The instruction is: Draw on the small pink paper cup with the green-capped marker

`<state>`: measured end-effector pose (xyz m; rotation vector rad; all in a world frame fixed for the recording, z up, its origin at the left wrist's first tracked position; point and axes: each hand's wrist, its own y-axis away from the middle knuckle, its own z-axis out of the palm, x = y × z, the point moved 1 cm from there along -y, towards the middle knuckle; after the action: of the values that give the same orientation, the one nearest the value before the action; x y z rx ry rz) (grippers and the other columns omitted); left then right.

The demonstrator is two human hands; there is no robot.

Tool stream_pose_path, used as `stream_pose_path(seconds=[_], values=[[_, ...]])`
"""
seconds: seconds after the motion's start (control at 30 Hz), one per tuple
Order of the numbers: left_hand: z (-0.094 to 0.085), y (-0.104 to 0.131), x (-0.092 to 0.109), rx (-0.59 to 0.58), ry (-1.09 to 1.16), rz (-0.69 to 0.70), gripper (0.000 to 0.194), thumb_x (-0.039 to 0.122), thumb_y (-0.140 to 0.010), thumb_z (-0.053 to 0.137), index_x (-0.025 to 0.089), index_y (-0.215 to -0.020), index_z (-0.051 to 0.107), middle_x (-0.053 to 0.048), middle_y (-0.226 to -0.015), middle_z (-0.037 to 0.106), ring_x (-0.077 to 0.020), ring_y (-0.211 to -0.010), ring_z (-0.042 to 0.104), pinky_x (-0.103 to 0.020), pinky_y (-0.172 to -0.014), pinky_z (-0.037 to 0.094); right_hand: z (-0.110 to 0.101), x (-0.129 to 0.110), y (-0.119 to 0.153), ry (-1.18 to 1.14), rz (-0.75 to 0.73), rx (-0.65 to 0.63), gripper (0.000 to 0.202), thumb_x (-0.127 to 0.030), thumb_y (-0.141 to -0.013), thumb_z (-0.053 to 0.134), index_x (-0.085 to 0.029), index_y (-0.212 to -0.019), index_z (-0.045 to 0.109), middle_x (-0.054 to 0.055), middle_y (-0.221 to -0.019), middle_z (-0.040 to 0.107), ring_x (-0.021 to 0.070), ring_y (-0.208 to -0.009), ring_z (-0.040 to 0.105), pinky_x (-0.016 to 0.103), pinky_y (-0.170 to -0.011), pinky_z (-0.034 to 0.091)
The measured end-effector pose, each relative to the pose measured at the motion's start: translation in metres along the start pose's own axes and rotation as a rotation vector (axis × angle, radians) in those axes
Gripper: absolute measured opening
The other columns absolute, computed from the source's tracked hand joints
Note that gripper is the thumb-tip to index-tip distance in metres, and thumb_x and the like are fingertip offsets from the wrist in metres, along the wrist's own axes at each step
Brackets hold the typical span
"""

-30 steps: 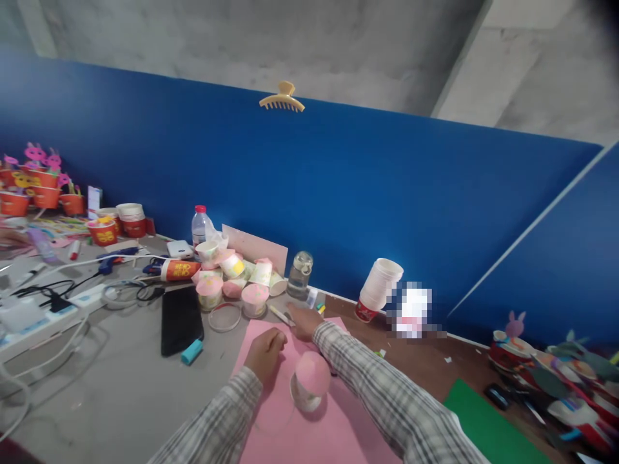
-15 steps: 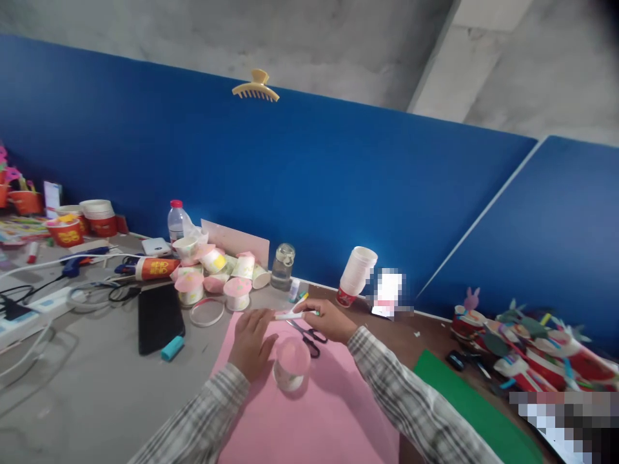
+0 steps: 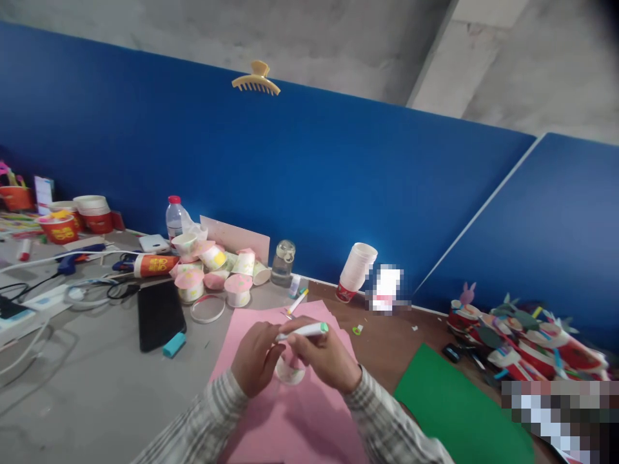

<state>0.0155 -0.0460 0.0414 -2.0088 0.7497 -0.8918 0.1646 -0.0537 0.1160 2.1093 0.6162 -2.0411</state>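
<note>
Cap on marker, pinched in right hand; left hand gripping undecorated cup over pink sheet; drawing not begun

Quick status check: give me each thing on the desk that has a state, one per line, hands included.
Left hand: closed on the paper cup.
Right hand: gripping the marker, cap on.
Pink paper: flat under the cup.
Water bottle: upright, capped.
Cup stack: leaning.
Phone: screen dark.
</note>
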Motion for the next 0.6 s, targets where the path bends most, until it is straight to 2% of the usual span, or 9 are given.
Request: stream_pose_path(seconds=[0.07,0.13,0.2,0.23,0.3,0.43,0.6], values=[[-0.004,-0.001,0.014,-0.035,-0.014,0.085,0.015,0.023,-0.078,0.044,0.019,-0.087,0.055,-0.003,-0.06,0.057,-0.018,-0.054,0.05,-0.03,-0.047,0.041,0.001,0.0,0.02,0.092,-0.083,0.045,0.019,-0.039,-0.072,0.063,-0.025,-0.082,0.071,0.0,-0.067,0.066,0.0124,-0.049,0.056,0.023,-0.047,0.047],[-0.007,-0.001,0.029,-0.11,-0.026,0.191,0.011,0.026,-0.077,0.047,0.02,-0.082,0.055,-0.002,-0.056,0.056,-0.0174,-0.05,0.049,-0.029,-0.044,0.039,-0.002,0.001,0.042,0.224,-0.158,0.008,0.014,-0.035,-0.073,0.063,-0.033,-0.085,0.07,0.0,-0.072,0.069,0.0184,-0.063,0.064,0.028,-0.059,0.053],[-0.007,0.0,0.044,-0.174,-0.004,0.262,0.009,0.027,-0.077,0.048,0.021,-0.081,0.054,-0.001,-0.056,0.058,-0.0167,-0.049,0.051,-0.029,-0.045,0.042,-0.007,0.004,0.062,0.321,-0.213,0.045,0.02,-0.031,-0.073,0.063,-0.042,-0.09,0.067,-0.002,-0.075,0.071,0.0207,-0.068,0.066,0.031,-0.063,0.056],[-0.006,0.001,0.05,-0.212,0.012,0.271,0.009,0.026,-0.077,0.049,0.021,-0.083,0.054,-0.001,-0.059,0.061,-0.0164,-0.051,0.053,-0.029,-0.046,0.044,-0.01,0.007,0.07,0.356,-0.23,0.112,0.023,-0.03,-0.073,0.063,-0.046,-0.09,0.066,-0.002,-0.078,0.072,0.0216,-0.07,0.067,0.033,-0.065,0.057],[-0.004,0.002,0.058,-0.227,0.053,0.242,0.01,0.026,-0.077,0.05,0.023,-0.086,0.053,-0.001,-0.062,0.064,-0.0159,-0.052,0.057,-0.029,-0.049,0.047,-0.015,0.014,0.082,0.354,-0.188,0.177,0.022,-0.033,-0.073,0.062,-0.05,-0.087,0.065,-0.004,-0.073,0.071,0.0211,-0.06,0.067,0.033,-0.059,0.058],[-0.003,0.0,0.066,-0.244,0.064,0.214,0.008,0.032,-0.077,0.05,0.026,-0.082,0.051,0.001,-0.057,0.063,-0.0168,-0.047,0.056,-0.031,-0.045,0.047,-0.02,0.033,0.091,0.152,-0.042,0.171,0.013,-0.046,-0.073,0.055,-0.05,-0.077,0.066,-0.006,-0.047,0.06,0.0191,-0.037,0.059,0.03,-0.038,0.053],[-0.014,-0.003,0.079,-0.476,0.023,0.176,0.007,0.033,-0.077,0.048,0.028,-0.075,0.051,0.001,-0.055,0.062,-0.018,-0.045,0.056,-0.031,-0.04,0.044,-0.018,0.044,0.099,0.083,-0.083,0.168,0.014,-0.049,-0.072,0.054,-0.051,-0.077,0.066,-0.005,-0.045,0.06,0.0204,-0.036,0.06,0.032,-0.038,0.051]])
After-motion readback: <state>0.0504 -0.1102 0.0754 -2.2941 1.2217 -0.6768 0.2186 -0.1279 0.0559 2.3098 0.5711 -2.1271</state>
